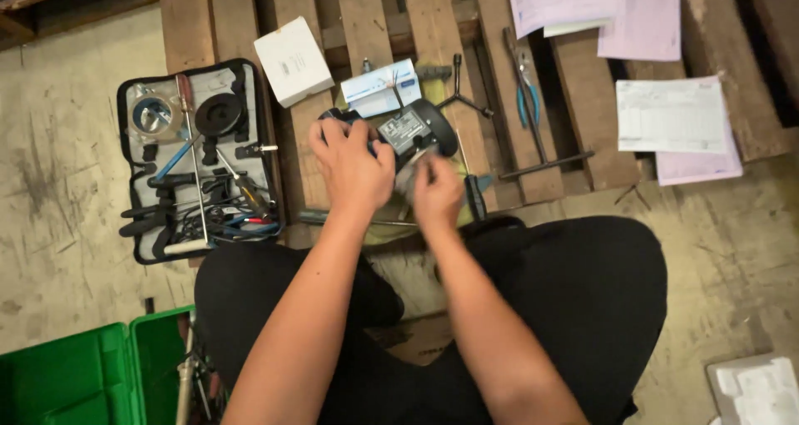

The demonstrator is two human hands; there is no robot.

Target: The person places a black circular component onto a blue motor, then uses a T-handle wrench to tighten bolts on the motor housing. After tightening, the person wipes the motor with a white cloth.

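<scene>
two hands of yours meet over a wooden pallet (366, 9), and everything else spreads out around them. farthest left, at the bottom corner, sits a green plastic case (79, 375) on the concrete floor (58, 183). above it lies an open black tool pouch (198, 160), its near edge over the pallet, packed with a roll of tape, a black disc, screwdrivers and loose leads. just right of the pouch's top corner a small white box (292, 60) rests on the slats. then comes your left hand (349, 165), knuckles up, fingers wrapped over the left side of a small black motor (412, 132) with a grey label plate on top. the motor sits between your two hands, slightly above them in the picture, and just below a white and blue carton (379, 88). your right hand (437, 193) is at the motor's lower right edge, fingers curled in; it is blurred, so you cannot tell whether it grips the motor or only touches it. the two hands are close together, almost touching. further right lie a three-armed wrench (462, 96), blue-handled pliers (526, 92) and a long dark t-bar (545, 165). farthest right, pink and white papers (674, 117) lie across the slats.
</scene>
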